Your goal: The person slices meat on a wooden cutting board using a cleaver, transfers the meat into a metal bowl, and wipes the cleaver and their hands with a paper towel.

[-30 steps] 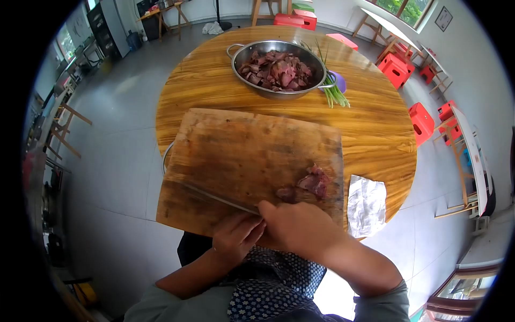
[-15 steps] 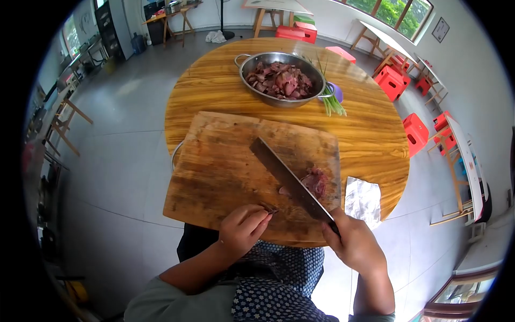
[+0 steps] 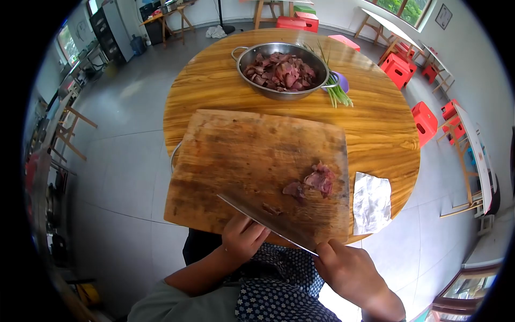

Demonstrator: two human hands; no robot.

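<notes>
My right hand (image 3: 346, 268) grips a cleaver (image 3: 257, 213) by its handle end, mostly hidden in the fist. The blade slants up to the left over the near edge of the wooden cutting board (image 3: 230, 145). My left hand (image 3: 244, 239) is closed, fingers bent, right at the blade's lower edge; its fingertips are partly hidden, so what they hold cannot be made out. Just beyond the blade lies a small dark scrap of meat (image 3: 272, 209). Toward the board's right side are a reddish clump of sliced meat (image 3: 320, 180) and a smaller slice (image 3: 293, 189).
A steel two-handled bowl (image 3: 289, 95) of sliced meat stands at the back of the round wooden table (image 3: 209, 70). Beside it are green onions (image 3: 339, 96) and a purple item (image 3: 343, 81). A white cloth or paper (image 3: 372, 204) lies right of the board. Red stools (image 3: 424, 123) stand beyond.
The cleaver has swung down and left, from beside the meat clump to my left hand. The dark scrap, earlier at my left fingers, now lies apart from them. My right hand has dropped lower.
</notes>
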